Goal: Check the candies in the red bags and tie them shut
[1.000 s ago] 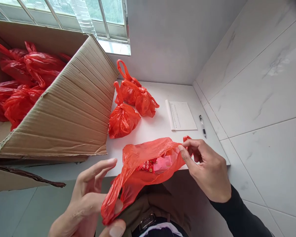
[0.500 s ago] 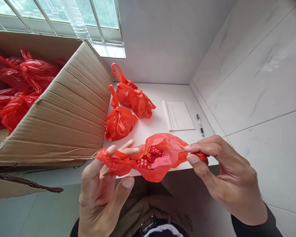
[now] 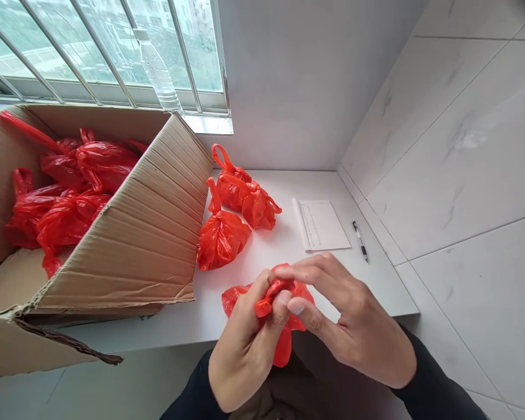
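A red plastic bag (image 3: 282, 348) is gathered up near the table's front edge, its top bunched between the two hands. My left hand (image 3: 250, 344) is closed around the bunched part, with a twisted red end poking out between thumb and fingers. Close on its right, my right hand (image 3: 339, 315) has its fingertips and thumb at the same bunched plastic, somewhat apart. Whether it grips the plastic cannot be made out. The bag's contents are hidden. Beyond the hands, a tied red bag (image 3: 223, 240) stands on the white table, with more tied red bags (image 3: 258, 205) just behind it.
A cardboard box (image 3: 135, 233) at the left holds several red bags (image 3: 72, 219). An open notebook (image 3: 324, 224) and a pen (image 3: 359, 241) lie at the table's right. A plastic bottle (image 3: 157, 73) stands by the barred window. A tiled wall (image 3: 472, 175) borders the right side.
The hands have come together, and the bag's two ends are now bunched between them. The candy-like packets inside no longer show. The view has shifted, showing more of the box and window.
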### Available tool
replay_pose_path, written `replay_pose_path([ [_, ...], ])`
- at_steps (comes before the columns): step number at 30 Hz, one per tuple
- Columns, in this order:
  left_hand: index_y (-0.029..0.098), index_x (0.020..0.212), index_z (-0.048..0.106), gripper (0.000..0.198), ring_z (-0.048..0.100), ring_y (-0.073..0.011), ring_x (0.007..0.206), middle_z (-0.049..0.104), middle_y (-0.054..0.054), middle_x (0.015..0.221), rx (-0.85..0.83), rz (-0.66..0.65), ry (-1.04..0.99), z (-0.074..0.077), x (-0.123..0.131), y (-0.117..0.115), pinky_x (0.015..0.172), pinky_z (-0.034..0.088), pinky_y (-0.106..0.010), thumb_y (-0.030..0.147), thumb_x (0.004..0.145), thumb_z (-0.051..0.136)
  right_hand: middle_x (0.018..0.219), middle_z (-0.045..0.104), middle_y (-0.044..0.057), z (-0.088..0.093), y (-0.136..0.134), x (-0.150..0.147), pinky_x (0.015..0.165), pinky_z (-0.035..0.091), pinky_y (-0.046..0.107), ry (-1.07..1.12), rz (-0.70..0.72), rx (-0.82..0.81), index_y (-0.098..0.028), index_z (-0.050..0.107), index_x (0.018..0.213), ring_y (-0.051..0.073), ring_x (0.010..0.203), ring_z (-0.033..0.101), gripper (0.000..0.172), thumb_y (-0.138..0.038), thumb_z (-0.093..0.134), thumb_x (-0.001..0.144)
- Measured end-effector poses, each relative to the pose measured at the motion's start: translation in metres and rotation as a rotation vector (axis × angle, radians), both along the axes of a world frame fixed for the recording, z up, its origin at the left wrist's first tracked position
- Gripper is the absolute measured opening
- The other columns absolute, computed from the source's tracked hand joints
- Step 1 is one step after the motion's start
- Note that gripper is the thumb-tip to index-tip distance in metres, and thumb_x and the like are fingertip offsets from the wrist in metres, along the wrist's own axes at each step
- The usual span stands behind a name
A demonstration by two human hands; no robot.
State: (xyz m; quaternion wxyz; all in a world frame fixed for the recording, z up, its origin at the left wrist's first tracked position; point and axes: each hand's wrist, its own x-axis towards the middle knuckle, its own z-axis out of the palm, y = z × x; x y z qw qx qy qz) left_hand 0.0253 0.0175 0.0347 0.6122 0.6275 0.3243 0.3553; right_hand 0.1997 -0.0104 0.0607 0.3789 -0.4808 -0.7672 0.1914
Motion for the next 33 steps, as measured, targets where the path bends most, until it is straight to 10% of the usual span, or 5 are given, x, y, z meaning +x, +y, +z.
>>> replay_pose_path([
  [7, 0.026, 0.118, 0.054, 0.024, 0.052, -0.0137, 0.062, 0.054, 0.003, 0.069, -0.429, -0.061, -0.227, -0.005, -0.012, 0.001, 0.065, 0.044, -0.026, 0.043, 0.102, 0.048, 0.092, 0.069, -0.001, -0.007, 0.004, -0.001, 0.081, 0.051, 0.033, 0.158, 0.003, -0.049, -0.026, 0.064, 0.102, 0.016, 0.088, 0.060, 0.012, -0.017, 0.058, 0.098],
  [11, 0.019, 0.099, 0.069, 0.026, 0.058, -0.0158, 0.070, 0.060, -0.003, 0.078, -0.419, -0.009, -0.209, -0.003, -0.022, 0.008, 0.070, 0.048, -0.028, 0.040, 0.099, 0.053, 0.088, 0.067, -0.001, -0.005, 0.000, -0.001, 0.081, 0.051, 0.030, 0.155, 0.141, -0.166, -0.025, 0.063, 0.098, 0.015, 0.085, 0.060, 0.009, -0.016, 0.059, 0.096],
  [17, 0.022, 0.093, 0.070, 0.012, 0.062, -0.0169, 0.078, 0.068, -0.003, 0.088, 0.117, 0.000, 0.220, -0.004, -0.032, 0.006, 0.074, 0.050, -0.028, 0.018, 0.093, 0.059, 0.122, 0.063, 0.006, -0.020, 0.017, -0.006, 0.103, 0.044, 0.038, 0.162, 0.072, -0.167, -0.025, 0.058, 0.125, 0.021, 0.119, 0.055, 0.025, -0.028, 0.050, 0.101],
  [23, 0.025, 0.114, 0.064, 0.046, 0.069, -0.0154, 0.078, 0.071, -0.003, 0.096, 0.762, 0.304, 0.417, -0.022, -0.032, 0.002, 0.069, 0.052, -0.023, -0.005, 0.082, 0.048, 0.061, 0.049, -0.007, -0.046, 0.039, -0.015, 0.055, 0.040, 0.025, 0.266, 0.146, -0.567, -0.022, 0.059, 0.124, 0.011, 0.052, 0.044, 0.035, -0.041, 0.035, 0.106],
  [33, 0.031, 0.148, 0.049, 0.057, 0.066, -0.0249, 0.115, 0.064, -0.012, 0.136, 0.973, 0.259, 0.499, -0.059, -0.048, 0.005, 0.092, 0.055, -0.034, 0.009, 0.096, 0.053, 0.100, 0.065, 0.004, -0.049, 0.045, -0.008, 0.084, 0.050, 0.031, 0.266, 0.261, -0.543, -0.019, 0.062, 0.100, 0.016, 0.090, 0.061, 0.019, -0.034, 0.051, 0.101],
])
